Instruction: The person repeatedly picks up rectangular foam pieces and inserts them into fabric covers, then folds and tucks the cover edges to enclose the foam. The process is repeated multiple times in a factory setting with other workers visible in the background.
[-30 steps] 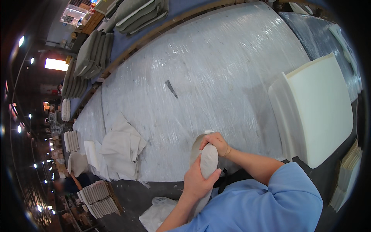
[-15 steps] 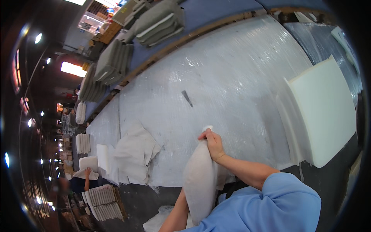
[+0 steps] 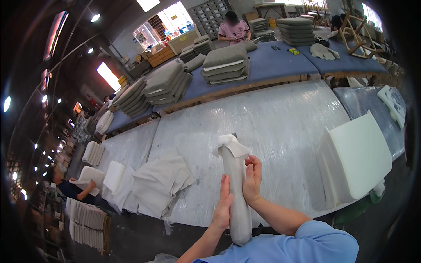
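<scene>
A light grey fabric-covered cushion [image 3: 237,188] stands on its narrow edge in front of my body, pointing away over the near side of the table. A white cloth flap [image 3: 232,147] folds loosely over its far end. My left hand [image 3: 222,205] presses along the cushion's left side with straight fingers. On the other side, my right hand [image 3: 253,179] rests its palm against the cover, fingers bent near the flap. The cushion is clasped between both palms. Part of a dark strip [image 3: 234,135] shows just beyond the flap.
The table [image 3: 280,131] is wrapped in clear film. Light fabric pieces [image 3: 160,179] lie at left; a white curved foam pad [image 3: 357,158] stands at right. Grey cushion stacks [image 3: 226,65] sit on a blue bench [image 3: 272,61] behind. One co-worker [image 3: 234,30] is there, another [image 3: 79,188] at far left.
The cushion has turned from its broad face to its narrow edge. My left hand has come up along its side, and my right hand has left its tip. The view has tilted up.
</scene>
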`<action>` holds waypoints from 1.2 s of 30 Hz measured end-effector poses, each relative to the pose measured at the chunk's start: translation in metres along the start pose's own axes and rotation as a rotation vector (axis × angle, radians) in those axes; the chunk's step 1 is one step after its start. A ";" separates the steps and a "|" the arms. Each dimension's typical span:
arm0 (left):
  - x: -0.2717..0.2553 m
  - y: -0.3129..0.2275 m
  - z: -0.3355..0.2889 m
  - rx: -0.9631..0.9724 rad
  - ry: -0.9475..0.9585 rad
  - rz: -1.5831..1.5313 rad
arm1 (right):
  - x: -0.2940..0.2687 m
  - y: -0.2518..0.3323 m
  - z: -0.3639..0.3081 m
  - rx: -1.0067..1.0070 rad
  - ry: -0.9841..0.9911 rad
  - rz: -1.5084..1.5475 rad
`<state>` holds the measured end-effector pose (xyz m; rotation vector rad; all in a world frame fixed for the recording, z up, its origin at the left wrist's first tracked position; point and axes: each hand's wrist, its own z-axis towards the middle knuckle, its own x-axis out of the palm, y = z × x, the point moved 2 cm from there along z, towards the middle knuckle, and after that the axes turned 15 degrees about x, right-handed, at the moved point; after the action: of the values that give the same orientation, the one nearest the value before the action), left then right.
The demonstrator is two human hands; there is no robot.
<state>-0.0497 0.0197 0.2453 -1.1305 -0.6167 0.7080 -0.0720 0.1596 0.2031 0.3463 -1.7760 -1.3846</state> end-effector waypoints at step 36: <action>-0.063 0.093 0.211 -0.008 0.329 0.290 | -0.011 0.023 0.125 -0.170 0.029 -0.653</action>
<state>-0.2657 0.1187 0.2174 -1.3243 -0.1779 0.7434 -0.1525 0.2582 0.2141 0.9030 -1.5648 -1.9488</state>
